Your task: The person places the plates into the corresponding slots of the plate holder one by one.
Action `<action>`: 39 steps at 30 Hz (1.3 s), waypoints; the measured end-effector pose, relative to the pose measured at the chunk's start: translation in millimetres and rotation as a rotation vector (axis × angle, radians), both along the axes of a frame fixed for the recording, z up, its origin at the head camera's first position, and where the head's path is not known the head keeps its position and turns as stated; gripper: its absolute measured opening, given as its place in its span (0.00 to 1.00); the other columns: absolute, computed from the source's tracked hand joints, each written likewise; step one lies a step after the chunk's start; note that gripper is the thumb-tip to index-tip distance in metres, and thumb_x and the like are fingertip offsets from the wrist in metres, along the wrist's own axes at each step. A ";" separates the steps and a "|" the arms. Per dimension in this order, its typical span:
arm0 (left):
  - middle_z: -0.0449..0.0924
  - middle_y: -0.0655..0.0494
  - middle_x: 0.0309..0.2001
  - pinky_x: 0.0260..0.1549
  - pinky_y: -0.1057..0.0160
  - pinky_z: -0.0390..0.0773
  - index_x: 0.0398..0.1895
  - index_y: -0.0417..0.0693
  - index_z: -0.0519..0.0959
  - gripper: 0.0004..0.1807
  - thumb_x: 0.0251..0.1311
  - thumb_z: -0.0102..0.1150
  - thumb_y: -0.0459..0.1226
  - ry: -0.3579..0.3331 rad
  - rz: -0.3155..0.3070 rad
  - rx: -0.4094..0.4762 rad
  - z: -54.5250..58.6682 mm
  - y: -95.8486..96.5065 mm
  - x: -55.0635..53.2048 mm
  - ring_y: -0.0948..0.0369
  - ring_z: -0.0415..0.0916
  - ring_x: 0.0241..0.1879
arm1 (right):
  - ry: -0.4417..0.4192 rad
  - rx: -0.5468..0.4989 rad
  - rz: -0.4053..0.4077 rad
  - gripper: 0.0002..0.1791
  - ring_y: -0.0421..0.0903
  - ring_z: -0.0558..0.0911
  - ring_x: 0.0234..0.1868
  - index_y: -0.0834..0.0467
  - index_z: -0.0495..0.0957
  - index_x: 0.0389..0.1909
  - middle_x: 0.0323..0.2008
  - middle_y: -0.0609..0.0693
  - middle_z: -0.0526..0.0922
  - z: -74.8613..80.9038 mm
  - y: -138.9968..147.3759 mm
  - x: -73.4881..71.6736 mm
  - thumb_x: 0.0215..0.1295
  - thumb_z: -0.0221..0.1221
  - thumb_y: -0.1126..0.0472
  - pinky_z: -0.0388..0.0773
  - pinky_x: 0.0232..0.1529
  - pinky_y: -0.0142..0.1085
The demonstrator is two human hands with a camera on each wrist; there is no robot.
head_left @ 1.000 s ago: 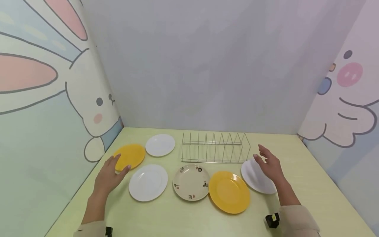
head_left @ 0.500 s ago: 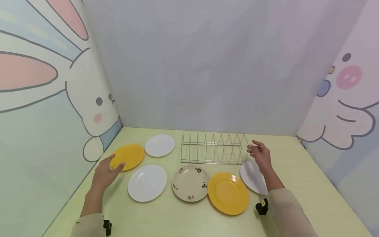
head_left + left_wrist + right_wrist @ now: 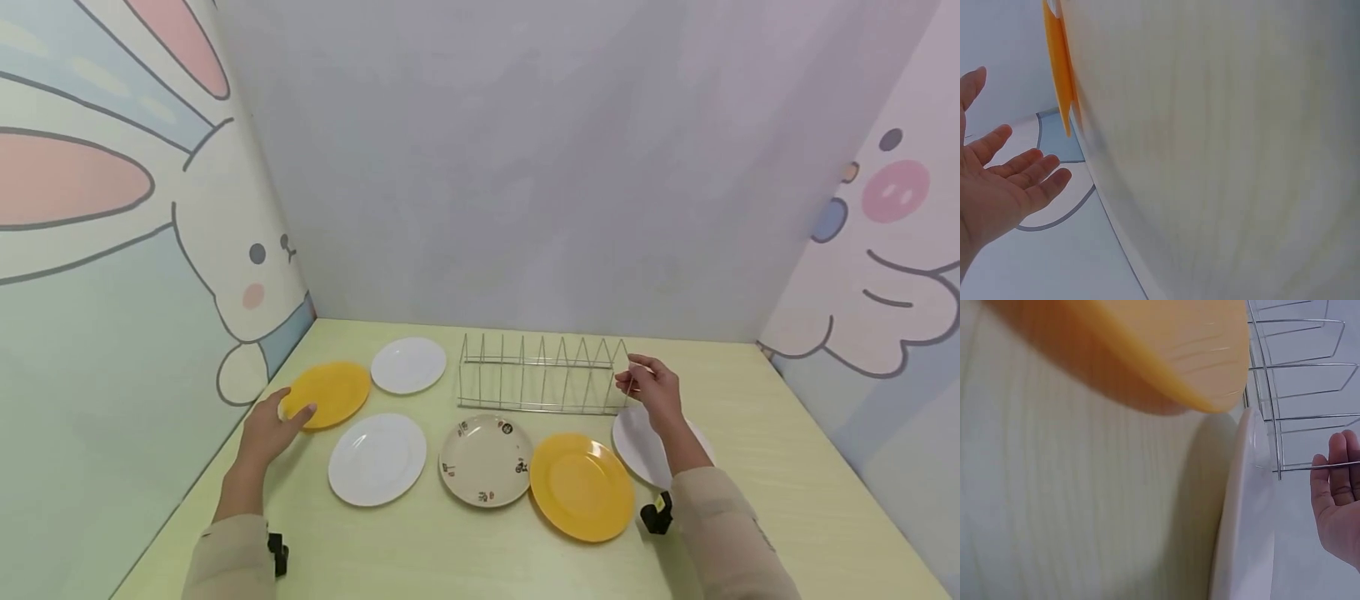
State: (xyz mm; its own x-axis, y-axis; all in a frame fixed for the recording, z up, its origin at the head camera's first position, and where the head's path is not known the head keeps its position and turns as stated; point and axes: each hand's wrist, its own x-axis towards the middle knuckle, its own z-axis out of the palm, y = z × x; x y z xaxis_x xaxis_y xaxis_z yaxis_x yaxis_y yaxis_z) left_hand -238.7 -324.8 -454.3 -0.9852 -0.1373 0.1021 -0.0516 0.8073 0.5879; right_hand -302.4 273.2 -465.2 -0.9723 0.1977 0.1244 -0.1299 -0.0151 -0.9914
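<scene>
My left hand (image 3: pixel 267 427) hovers with fingers and thumb spread at the near-left edge of a yellow plate (image 3: pixel 330 394). In the left wrist view its palm faces the camera, with nothing in it, beside the plate's rim (image 3: pixel 1058 62). My right hand (image 3: pixel 654 390) is at the right end of a metal wire plate rack (image 3: pixel 543 408), its bent fingers around the end wire. In the right wrist view that wire crosses in front of the fingers (image 3: pixel 1338 472); the thumb is out of sight. Below the right forearm lies a white plate (image 3: pixel 637 446), partly covered.
A second yellow plate (image 3: pixel 581 492) lies beside a cream plate with a small printed pattern (image 3: pixel 486 461), in front of the rack. Two white plates, one nearer (image 3: pixel 377 460) and one at the back (image 3: pixel 408 365), lie on the left. Cartoon-printed walls (image 3: pixel 525 167) enclose the table.
My right hand has moved left and forward, from above the right white plate to the rack's end wire. The left hand has shifted slightly left. Plates and rack stay where they were.
</scene>
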 end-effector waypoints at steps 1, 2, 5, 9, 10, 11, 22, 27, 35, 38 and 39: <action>0.57 0.24 0.59 0.56 0.36 0.55 0.64 0.26 0.55 0.44 0.62 0.50 0.56 -0.007 0.006 0.004 -0.2 -1.0 -1.1 0.32 0.53 0.59 | -0.005 0.005 0.007 0.13 0.44 0.82 0.28 0.60 0.70 0.52 0.27 0.50 0.83 0.7 -0.4 0.1 0.70 0.50 0.61 0.80 0.35 0.36; 0.56 0.24 0.59 0.55 0.36 0.54 0.64 0.27 0.55 0.44 0.62 0.50 0.56 -0.016 0.010 0.009 -0.3 -2.2 -2.5 0.32 0.52 0.59 | -0.007 0.008 0.015 0.13 0.44 0.83 0.29 0.60 0.70 0.52 0.27 0.50 0.83 1.4 -0.9 0.3 0.70 0.50 0.61 0.80 0.36 0.36; 0.55 0.24 0.60 0.56 0.36 0.54 0.65 0.27 0.53 0.46 0.61 0.50 0.58 -0.047 0.027 0.026 -2.1 -4.8 -6.5 0.32 0.51 0.60 | -0.019 -0.009 0.024 0.12 0.44 0.83 0.29 0.59 0.70 0.52 0.27 0.50 0.83 2.1 -1.5 1.1 0.70 0.50 0.61 0.80 0.36 0.36; 0.51 0.24 0.62 0.57 0.37 0.54 0.66 0.27 0.50 0.49 0.59 0.51 0.59 -0.124 0.061 0.080 -6.1 -7.5 -11.1 0.32 0.49 0.61 | -0.025 -0.023 0.029 0.12 0.43 0.83 0.28 0.59 0.70 0.51 0.27 0.50 0.84 1.6 -1.0 3.1 0.70 0.49 0.62 0.80 0.36 0.35; 0.50 0.24 0.63 0.57 0.38 0.54 0.67 0.27 0.49 0.50 0.58 0.52 0.59 -0.141 0.074 0.100 -7.8 -8.3 -12.6 0.32 0.49 0.61 | -0.027 -0.025 0.028 0.12 0.43 0.82 0.28 0.58 0.70 0.51 0.27 0.50 0.84 1.0 -0.9 4.1 0.70 0.49 0.62 0.80 0.36 0.35; 0.49 0.24 0.63 0.57 0.38 0.55 0.67 0.27 0.47 0.51 0.58 0.52 0.59 -0.156 0.090 0.121 -9.2 -9.4 -14.1 0.33 0.49 0.61 | -0.025 -0.021 0.030 0.12 0.43 0.82 0.28 0.58 0.70 0.51 0.27 0.49 0.84 0.4 -0.7 4.7 0.70 0.49 0.62 0.80 0.36 0.35; 0.55 0.22 0.59 0.57 0.42 0.58 0.65 0.22 0.47 0.50 0.57 0.57 0.53 -0.226 0.171 0.207 -18.1 -17.4 -24.1 0.34 0.56 0.58 | -0.028 -0.058 -0.006 0.12 0.44 0.83 0.28 0.61 0.70 0.52 0.27 0.53 0.84 11.2 -7.7 12.6 0.69 0.49 0.64 0.80 0.35 0.34; 0.61 0.24 0.56 0.55 0.42 0.60 0.61 0.21 0.57 0.43 0.58 0.57 0.50 -0.199 0.161 0.166 -19.3 -18.3 -25.8 0.35 0.59 0.55 | -0.023 -0.028 -0.012 0.14 0.46 0.83 0.28 0.65 0.69 0.53 0.28 0.57 0.83 16.7 -13.0 13.5 0.69 0.48 0.66 0.80 0.35 0.36; 0.65 0.27 0.53 0.51 0.42 0.64 0.56 0.23 0.65 0.41 0.55 0.60 0.52 -0.203 0.179 0.197 -27.8 -22.4 -23.5 0.38 0.64 0.50 | -0.029 0.063 -0.024 0.19 0.44 0.83 0.29 0.65 0.66 0.58 0.28 0.51 0.84 -1.4 -8.9 4.0 0.70 0.48 0.61 0.80 0.36 0.34; 0.66 0.28 0.52 0.50 0.42 0.64 0.55 0.23 0.65 0.41 0.54 0.62 0.53 -0.204 0.193 0.219 -30.7 -23.9 -25.5 0.39 0.64 0.49 | -0.027 0.069 -0.035 0.19 0.43 0.83 0.29 0.65 0.66 0.58 0.27 0.50 0.83 -1.5 -8.6 4.6 0.70 0.48 0.60 0.80 0.35 0.34; 0.66 0.29 0.52 0.50 0.42 0.64 0.55 0.23 0.65 0.42 0.53 0.62 0.53 -0.203 0.203 0.230 -31.3 -24.1 -26.2 0.39 0.65 0.48 | -0.029 0.068 -0.039 0.19 0.43 0.83 0.29 0.65 0.67 0.58 0.27 0.49 0.83 -0.6 -8.5 4.8 0.70 0.48 0.60 0.80 0.35 0.34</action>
State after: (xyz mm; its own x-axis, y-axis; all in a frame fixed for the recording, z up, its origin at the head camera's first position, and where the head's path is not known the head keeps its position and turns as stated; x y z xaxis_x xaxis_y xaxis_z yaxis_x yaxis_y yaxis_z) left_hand -264.9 -348.9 -485.7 -0.9325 -0.3290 -0.1489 -0.3315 0.6167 0.7140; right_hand -297.6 264.7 -465.9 -0.9674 0.2279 0.1106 -0.1000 0.0573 -0.9933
